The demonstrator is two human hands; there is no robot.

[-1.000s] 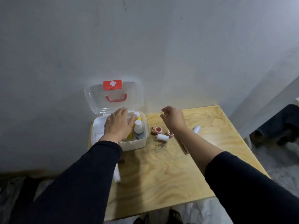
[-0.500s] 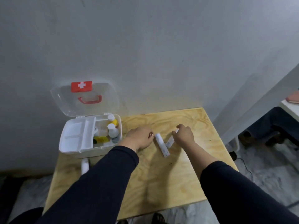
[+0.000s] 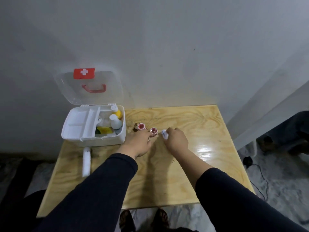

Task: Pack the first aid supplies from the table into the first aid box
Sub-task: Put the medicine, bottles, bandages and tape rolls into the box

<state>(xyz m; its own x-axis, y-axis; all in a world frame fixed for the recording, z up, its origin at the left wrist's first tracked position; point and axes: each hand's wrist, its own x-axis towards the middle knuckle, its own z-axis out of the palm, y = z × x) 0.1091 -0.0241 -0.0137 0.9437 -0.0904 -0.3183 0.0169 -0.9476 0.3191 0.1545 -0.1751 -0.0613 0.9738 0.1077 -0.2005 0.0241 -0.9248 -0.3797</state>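
The white first aid box point(image 3: 100, 141) stands open at the table's back left, its clear lid point(image 3: 107, 77) leaning on the wall. A white tray and several small bottles point(image 3: 115, 122) are inside. Two tape rolls with red cores point(image 3: 141, 126) point(image 3: 153, 130) stand right of the box. My left hand point(image 3: 138, 144) lies palm down with its fingertips at the nearer roll; whether it grips is hidden. My right hand point(image 3: 177, 141) is closed on a small white tube point(image 3: 164, 133). A long white roll point(image 3: 86, 160) lies in front of the box.
The wooden table point(image 3: 209, 164) ends against the grey wall. A seated person's legs point(image 3: 287, 129) are at the far right, and a black cable point(image 3: 247, 160) lies on the floor. My feet point(image 3: 143, 218) show below the front edge.
My left hand left the box and came down on the table beside the tape rolls. My right hand dropped onto the white tube and closed on it. The view shifted.
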